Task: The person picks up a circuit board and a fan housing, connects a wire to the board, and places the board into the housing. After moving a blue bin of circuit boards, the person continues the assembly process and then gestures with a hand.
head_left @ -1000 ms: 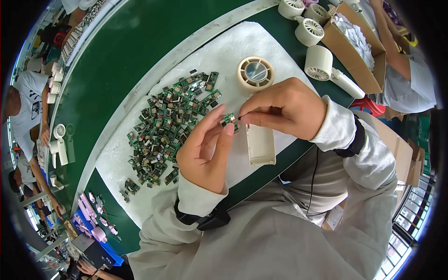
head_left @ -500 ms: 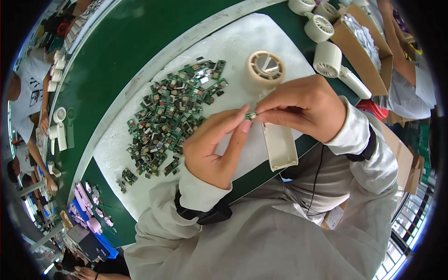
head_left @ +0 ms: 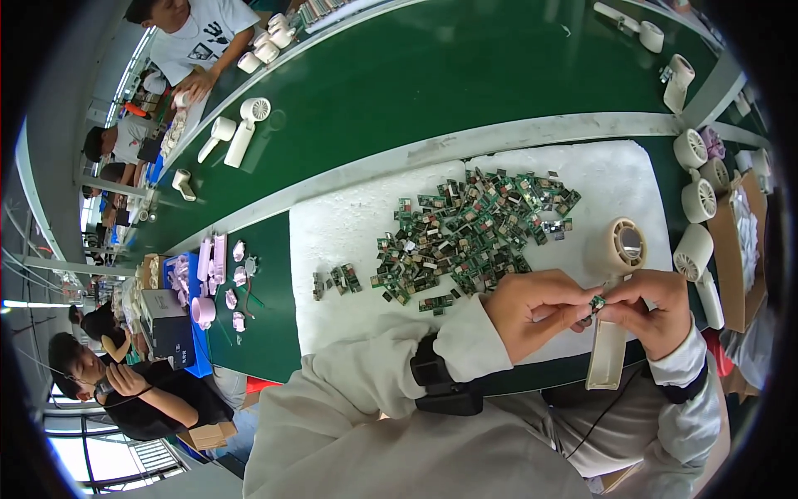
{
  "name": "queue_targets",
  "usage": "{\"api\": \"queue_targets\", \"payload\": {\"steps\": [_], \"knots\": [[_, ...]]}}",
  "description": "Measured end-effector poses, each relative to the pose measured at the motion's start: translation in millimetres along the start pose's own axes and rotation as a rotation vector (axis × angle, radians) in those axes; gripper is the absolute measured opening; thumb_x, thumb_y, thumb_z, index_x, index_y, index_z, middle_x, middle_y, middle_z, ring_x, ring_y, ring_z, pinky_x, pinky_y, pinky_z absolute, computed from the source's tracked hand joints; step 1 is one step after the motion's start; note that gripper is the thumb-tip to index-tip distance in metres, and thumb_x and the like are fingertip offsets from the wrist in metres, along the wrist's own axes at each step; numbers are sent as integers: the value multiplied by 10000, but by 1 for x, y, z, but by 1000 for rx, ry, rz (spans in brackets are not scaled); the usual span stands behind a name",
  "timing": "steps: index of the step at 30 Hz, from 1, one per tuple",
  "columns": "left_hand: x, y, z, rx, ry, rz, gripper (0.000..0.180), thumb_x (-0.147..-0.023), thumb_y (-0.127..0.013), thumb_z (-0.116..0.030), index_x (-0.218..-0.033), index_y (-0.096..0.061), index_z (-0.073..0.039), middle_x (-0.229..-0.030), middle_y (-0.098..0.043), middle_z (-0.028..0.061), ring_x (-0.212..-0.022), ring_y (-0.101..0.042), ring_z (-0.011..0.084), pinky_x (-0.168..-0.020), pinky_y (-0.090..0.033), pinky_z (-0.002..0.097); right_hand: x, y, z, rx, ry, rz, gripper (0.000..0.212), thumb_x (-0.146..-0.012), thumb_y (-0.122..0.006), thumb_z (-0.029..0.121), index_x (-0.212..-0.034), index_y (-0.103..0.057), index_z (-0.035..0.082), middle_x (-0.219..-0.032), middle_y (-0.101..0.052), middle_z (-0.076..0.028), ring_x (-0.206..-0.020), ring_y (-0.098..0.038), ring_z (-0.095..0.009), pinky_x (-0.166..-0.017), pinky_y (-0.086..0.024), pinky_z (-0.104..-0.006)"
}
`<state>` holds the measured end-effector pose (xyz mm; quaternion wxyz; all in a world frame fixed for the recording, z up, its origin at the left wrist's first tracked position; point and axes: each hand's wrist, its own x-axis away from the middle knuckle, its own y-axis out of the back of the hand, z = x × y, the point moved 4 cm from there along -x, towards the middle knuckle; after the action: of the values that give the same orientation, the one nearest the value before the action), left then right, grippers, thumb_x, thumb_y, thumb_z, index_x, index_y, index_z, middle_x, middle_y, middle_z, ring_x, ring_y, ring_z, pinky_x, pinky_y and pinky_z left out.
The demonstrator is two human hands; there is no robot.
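Pinching circuit board [head_left: 597, 303]: left hand [head_left: 534, 312], grip closed; right hand [head_left: 653, 309] meeting it, grip unclear.

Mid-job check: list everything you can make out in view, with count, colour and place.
Held circuit board: one, green, at the fingertips
Loose circuit boards: many, mostly green, on the foam
Foam sheeting: count unclear, white, on the bench
Bench top: one, green, under the foam
Fan with open handle: one, cream, at the hands
Other fans: several, off-white, right and across the bench
Cardboard box: one, brown, far right
Pink parts: several, pink, left
Tray: one, blue, left
Dark box: one, black, left
Co-workers: several, white or black shirts, left
Sleeves: two, pale grey, lower centre and right
Left hand: one, bare, holding the board
Right hand: one, bare, fingertips at the board
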<state>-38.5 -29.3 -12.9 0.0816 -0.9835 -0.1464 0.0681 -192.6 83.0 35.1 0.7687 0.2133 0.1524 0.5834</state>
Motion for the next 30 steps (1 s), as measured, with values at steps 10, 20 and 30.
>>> {"api": "queue_targets", "payload": {"steps": [10, 20, 30], "knots": [[5, 3, -5, -478, -8, -340, 256, -934, -640, -34, -1188, -653, -8, -990, -696, 124, -862, -674, 165, -760, -529, 267, -1, -10, 4, 190, 170, -140, 161, -845, -732, 60, -997, -692, 26, -722, -645, -80, -580, -607, -157, -550, -475, -287], [-1, 5, 0, -180, 62, -450, 304, -953, -642, -57, -1239, -620, 42, -1082, -697, 113, -949, -664, 150, -859, -525, 266, 5, -18, -1, 397, 498, -173, 290, -791, -746, 85, -1068, -660, 78, -794, -612, -55, -637, -615, -252, -564, -495, -365], [4, 8, 2, -175, 49, -392, 316, -973, -620, -89, -1259, -601, 44, -1087, -688, 132, -942, -667, 156, -845, -535, 267, 3, -24, -1, 364, 490, -223, 138, -839, -708, 95, -970, -681, 61, -804, -610, -64, -626, -597, -244, -561, -482, -354]]}}
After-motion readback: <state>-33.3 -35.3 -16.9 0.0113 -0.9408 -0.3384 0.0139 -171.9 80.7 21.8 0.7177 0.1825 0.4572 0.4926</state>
